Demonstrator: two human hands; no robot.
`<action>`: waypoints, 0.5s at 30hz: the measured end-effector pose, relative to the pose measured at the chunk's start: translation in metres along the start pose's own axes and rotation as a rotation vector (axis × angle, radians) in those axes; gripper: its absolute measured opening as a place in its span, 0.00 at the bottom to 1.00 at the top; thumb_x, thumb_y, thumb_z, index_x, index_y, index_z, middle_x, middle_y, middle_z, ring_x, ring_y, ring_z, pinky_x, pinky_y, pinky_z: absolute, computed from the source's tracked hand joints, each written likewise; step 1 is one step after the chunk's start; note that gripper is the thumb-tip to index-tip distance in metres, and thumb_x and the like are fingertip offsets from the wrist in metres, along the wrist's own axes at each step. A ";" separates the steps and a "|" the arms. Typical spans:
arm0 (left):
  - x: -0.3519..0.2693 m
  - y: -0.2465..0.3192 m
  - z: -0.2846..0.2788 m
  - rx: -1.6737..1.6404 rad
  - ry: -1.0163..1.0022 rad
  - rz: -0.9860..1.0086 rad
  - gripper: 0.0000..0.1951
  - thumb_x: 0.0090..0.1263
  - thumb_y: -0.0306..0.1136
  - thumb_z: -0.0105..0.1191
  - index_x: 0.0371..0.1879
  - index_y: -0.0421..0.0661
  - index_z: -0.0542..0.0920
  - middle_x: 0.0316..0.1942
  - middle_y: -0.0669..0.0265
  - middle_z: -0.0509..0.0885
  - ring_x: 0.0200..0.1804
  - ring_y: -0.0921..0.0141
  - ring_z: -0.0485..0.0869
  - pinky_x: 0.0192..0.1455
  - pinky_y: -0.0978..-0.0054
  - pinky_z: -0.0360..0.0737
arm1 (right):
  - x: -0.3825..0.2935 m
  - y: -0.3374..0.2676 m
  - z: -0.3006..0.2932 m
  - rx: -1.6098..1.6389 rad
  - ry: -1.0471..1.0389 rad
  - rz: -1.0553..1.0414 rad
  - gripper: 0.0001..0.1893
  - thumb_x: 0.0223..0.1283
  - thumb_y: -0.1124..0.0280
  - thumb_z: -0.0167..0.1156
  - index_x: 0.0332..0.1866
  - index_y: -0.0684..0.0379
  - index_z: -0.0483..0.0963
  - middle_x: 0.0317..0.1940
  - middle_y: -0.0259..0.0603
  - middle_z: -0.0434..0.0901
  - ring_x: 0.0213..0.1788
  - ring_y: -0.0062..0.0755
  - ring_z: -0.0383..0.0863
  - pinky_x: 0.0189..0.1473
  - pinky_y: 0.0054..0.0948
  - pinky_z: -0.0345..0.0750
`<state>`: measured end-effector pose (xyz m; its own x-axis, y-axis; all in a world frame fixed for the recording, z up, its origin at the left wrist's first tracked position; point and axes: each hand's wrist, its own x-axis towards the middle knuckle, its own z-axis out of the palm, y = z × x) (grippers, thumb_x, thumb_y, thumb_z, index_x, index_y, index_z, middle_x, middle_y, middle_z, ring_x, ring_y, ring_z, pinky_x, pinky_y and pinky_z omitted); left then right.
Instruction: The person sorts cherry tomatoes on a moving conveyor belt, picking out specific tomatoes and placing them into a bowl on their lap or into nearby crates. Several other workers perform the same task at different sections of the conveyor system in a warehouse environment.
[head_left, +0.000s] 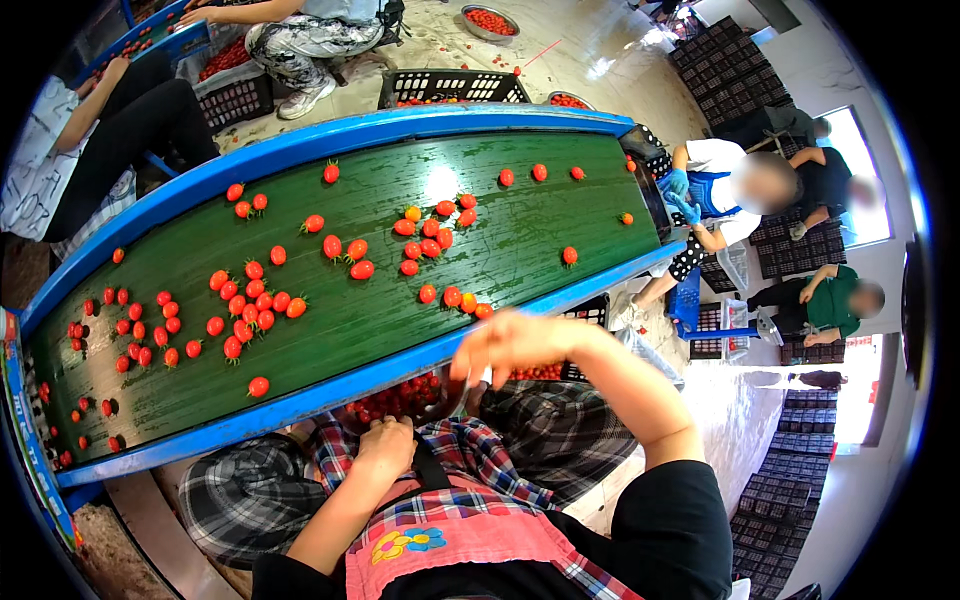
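A bowl of small red tomatoes (394, 401) sits at my lap, partly under the belt's near edge. My left hand (386, 448) is at its near side, with the fingers curled over the rim. Blurred by motion, my right hand (510, 346) hangs over the near blue rail, right of the bowl, fingers bent downward; whether it holds a tomato cannot be seen. Something small and white shows at its fingers. Close to that hand, a few tomatoes (452, 296) lie along the edge of the green conveyor belt (495, 247). More tomatoes (255, 307), many with green stems, are scattered leftward.
Blue rails (330, 139) border the belt. Beside my right knee stands a black crate (592, 311) with tomatoes. A gloved person (712, 187) is at the belt's right end; others sit across it. Past the far rail are another crate (457, 86) and a metal bowl (490, 22).
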<state>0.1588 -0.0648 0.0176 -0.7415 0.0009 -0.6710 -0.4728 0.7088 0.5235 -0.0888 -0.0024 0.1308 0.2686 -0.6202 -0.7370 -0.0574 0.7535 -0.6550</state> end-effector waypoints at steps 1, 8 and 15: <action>0.001 -0.002 0.001 -0.004 0.049 0.003 0.16 0.60 0.36 0.51 0.42 0.38 0.72 0.43 0.49 0.76 0.48 0.53 0.75 0.45 0.58 0.77 | 0.002 -0.006 -0.016 -0.046 0.216 -0.129 0.16 0.61 0.61 0.51 0.48 0.60 0.72 0.41 0.37 0.78 0.41 0.24 0.78 0.35 0.23 0.79; 0.003 0.011 -0.006 0.018 0.126 0.067 0.16 0.58 0.34 0.51 0.43 0.40 0.71 0.42 0.50 0.76 0.46 0.53 0.76 0.45 0.58 0.76 | 0.065 0.023 -0.123 -0.757 1.206 -0.223 0.18 0.53 0.63 0.59 0.50 0.55 0.72 0.41 0.47 0.74 0.46 0.43 0.73 0.50 0.36 0.70; 0.004 0.002 -0.006 -0.009 0.136 0.048 0.16 0.58 0.34 0.51 0.42 0.40 0.71 0.41 0.49 0.76 0.44 0.53 0.77 0.44 0.57 0.75 | 0.063 0.018 -0.115 -0.487 1.165 -0.216 0.12 0.52 0.71 0.57 0.43 0.57 0.74 0.39 0.46 0.72 0.39 0.40 0.76 0.45 0.32 0.73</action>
<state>0.1521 -0.0676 0.0190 -0.8205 -0.0614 -0.5684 -0.4392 0.7042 0.5579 -0.1839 -0.0533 0.0533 -0.6664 -0.7289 -0.1569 -0.5285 0.6101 -0.5903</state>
